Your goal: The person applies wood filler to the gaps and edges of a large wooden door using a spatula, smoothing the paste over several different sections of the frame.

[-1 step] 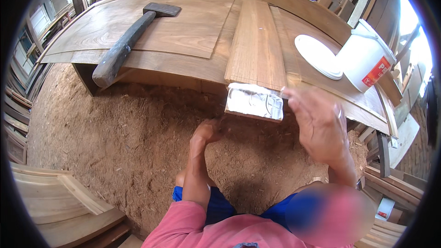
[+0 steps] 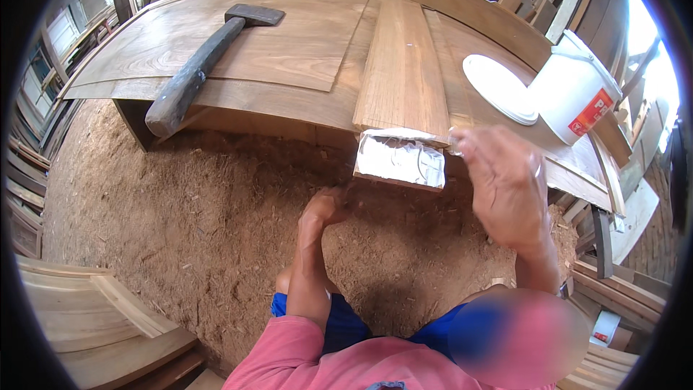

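A wooden board point(image 2: 401, 65) lies across a large wooden panel point(image 2: 303, 43), its near end jutting past the panel's edge. White paste point(image 2: 397, 160) covers the cut end face, with swirled marks in it. Just right of that end is my right hand point(image 2: 509, 180), fingers bent together and white paste at the fingertips; whether they pinch anything is hidden. Below the board's left corner, my left hand point(image 2: 326, 207) is partly in shadow, its fingers hard to make out. A white bucket point(image 2: 577, 90) and its round white lid point(image 2: 499, 89) are on the panel at the right.
A hammer point(image 2: 209, 65) with a worn wooden handle rests on the panel at the left, its handle overhanging the edge. Sawdust and shavings cover the floor point(image 2: 180, 224). Framed wooden panels point(image 2: 101, 310) are stacked at lower left, and timber leans around the sides.
My right hand has shifted slightly right, away from the board's end. The white paste's surface marks look different. My left hand has stayed in place.
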A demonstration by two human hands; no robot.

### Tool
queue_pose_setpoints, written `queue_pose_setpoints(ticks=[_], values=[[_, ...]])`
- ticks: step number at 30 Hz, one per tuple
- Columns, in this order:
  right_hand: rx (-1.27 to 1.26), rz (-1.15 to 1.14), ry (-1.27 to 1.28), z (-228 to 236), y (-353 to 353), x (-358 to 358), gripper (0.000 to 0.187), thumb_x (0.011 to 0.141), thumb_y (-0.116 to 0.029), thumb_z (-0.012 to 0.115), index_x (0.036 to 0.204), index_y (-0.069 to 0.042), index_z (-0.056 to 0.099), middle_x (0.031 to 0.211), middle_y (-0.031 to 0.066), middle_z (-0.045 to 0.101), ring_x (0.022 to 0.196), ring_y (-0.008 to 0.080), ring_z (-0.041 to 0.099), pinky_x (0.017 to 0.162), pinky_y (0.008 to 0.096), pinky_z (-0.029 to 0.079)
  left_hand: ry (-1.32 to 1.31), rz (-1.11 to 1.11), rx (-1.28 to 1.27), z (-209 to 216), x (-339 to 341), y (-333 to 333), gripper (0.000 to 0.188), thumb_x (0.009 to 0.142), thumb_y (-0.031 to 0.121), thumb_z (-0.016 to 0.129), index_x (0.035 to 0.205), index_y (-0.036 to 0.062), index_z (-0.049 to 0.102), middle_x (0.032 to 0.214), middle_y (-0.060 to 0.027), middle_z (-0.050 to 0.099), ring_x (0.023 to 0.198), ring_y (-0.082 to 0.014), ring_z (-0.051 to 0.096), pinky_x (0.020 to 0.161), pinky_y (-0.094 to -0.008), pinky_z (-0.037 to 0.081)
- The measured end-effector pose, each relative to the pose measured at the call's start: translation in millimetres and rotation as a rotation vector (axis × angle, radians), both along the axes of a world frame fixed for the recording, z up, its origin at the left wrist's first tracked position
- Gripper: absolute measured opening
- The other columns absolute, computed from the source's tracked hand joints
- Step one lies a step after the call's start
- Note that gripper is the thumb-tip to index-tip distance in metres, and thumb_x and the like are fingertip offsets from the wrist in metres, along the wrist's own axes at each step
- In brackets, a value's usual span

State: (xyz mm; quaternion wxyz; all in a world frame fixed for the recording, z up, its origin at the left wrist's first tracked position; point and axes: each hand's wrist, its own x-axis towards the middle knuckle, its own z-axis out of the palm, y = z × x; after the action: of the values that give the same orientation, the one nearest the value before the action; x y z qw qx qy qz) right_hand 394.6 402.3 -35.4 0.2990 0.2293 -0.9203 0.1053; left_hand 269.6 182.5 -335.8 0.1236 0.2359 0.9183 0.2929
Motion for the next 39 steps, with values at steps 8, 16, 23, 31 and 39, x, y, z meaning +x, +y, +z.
queue_pose_setpoints(ticks=[8, 16, 23, 31, 39], values=[[-0.254, -0.036, -0.249, -6, 11, 10, 0.021, 0.098, -0.016, 0.057, 0.096, 0.001, 0.069, 0.085, 0.0204, 0.068, 0.076, 0.0351, 0.068, 0.07, 0.0405, 0.053, -0.12, -0.028, -0.079, 17, 6, 1, 0.064, 0.092, 0.046, 0.062, 0.145, 0.0112, 0.049, 0.127, -0.0228, 0.063, 0.119, -0.0413, 0.058, 0.103, -0.0471, 0.046], [-0.342, -0.079, -0.188, -1, 54, 41, 0.023, 0.099, -0.016, 0.055, 0.095, 0.003, 0.068, 0.068, 0.0151, 0.06, 0.061, 0.0302, 0.06, 0.062, 0.0364, 0.046, -0.065, 0.029, -0.031, 27, 9, 3, 0.064, 0.092, 0.046, 0.063, 0.144, 0.0107, 0.05, 0.136, -0.0216, 0.058, 0.126, -0.0402, 0.054, 0.108, -0.0453, 0.043], [-0.231, -0.033, 0.005, -8, 29, 8, 0.02, 0.097, -0.016, 0.06, 0.096, 0.001, 0.071, 0.079, 0.0152, 0.066, 0.066, 0.031, 0.061, 0.063, 0.0363, 0.048, -0.031, -0.008, -0.009, 8, 4, 13, 0.066, 0.09, 0.044, 0.066, 0.145, 0.0104, 0.048, 0.134, -0.0223, 0.059, 0.126, -0.0399, 0.055, 0.106, -0.0458, 0.044], [-0.149, 0.021, 0.044, -7, 6, -5, 0.017, 0.094, -0.014, 0.062, 0.1, 0.0, 0.07, 0.082, 0.016, 0.065, 0.072, 0.0331, 0.064, 0.065, 0.0417, 0.05, -0.121, -0.016, -0.058, 31, 7, 14, 0.065, 0.092, 0.047, 0.062, 0.146, 0.0142, 0.046, 0.132, -0.0237, 0.06, 0.123, -0.0419, 0.056, 0.105, -0.0462, 0.045], [-0.152, -0.032, 0.043, -12, 44, 10, 0.023, 0.098, -0.016, 0.057, 0.098, 0.003, 0.071, 0.083, 0.0162, 0.068, 0.073, 0.0311, 0.064, 0.069, 0.039, 0.049, -0.188, -0.088, -0.153, 52, -38, -4, 0.061, 0.095, 0.046, 0.057, 0.146, 0.0138, 0.047, 0.136, -0.0184, 0.059, 0.129, -0.0293, 0.055, 0.106, -0.0398, 0.045]])
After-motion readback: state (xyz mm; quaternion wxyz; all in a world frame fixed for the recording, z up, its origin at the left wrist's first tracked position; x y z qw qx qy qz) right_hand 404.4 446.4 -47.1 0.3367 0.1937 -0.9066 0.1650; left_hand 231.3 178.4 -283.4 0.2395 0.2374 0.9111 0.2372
